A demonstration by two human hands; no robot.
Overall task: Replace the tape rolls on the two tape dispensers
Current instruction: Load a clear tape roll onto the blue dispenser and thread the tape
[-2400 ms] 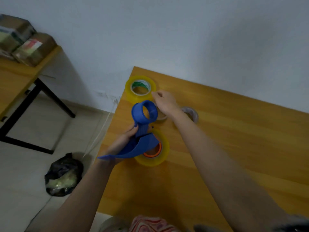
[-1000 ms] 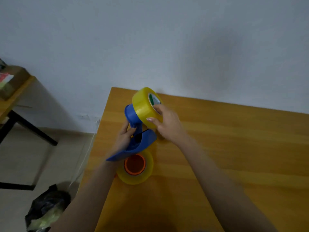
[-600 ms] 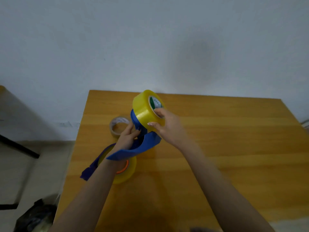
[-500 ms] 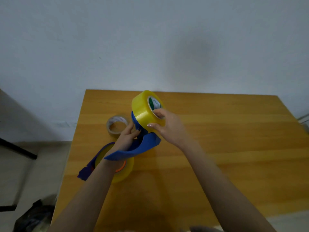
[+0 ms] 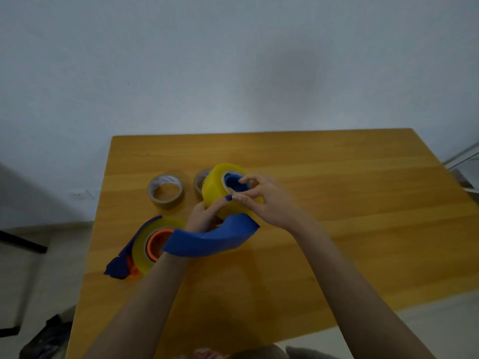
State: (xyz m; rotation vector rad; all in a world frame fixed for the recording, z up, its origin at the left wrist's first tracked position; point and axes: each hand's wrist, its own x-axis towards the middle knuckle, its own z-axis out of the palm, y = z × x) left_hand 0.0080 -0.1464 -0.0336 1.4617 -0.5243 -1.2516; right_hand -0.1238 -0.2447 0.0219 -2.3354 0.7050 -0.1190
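Head view, near to far. Bag (image 5: pixel 44 340): dark, blurred, on the floor at lower left. Table (image 5: pixel 337 255): orange wood, with both forearms reaching over its near edge. Dispenser (image 5: pixel 210 240): blue, curved handle toward the camera, held above the table. Second dispenser (image 5: pixel 116 265): dark blue with an orange hub, lying near the table's left edge and carrying a second roll (image 5: pixel 141 244), just left of the left wrist. Left hand (image 5: pixel 204 213): fingers curled round the dispenser's neck behind the handle, one fingertip touching the roll (image 5: pixel 220 195). Roll: yellow, seated over the dispenser's blue hub, which shows through its core. Right hand (image 5: pixel 269 203): thumb and fingers pinching the roll's right rim. Left core (image 5: pixel 166 190): empty brown ring, flat on the table. Right core (image 5: pixel 201 181): likewise, partly hidden behind the roll. Wall (image 5: pixel 233 73): plain, pale.
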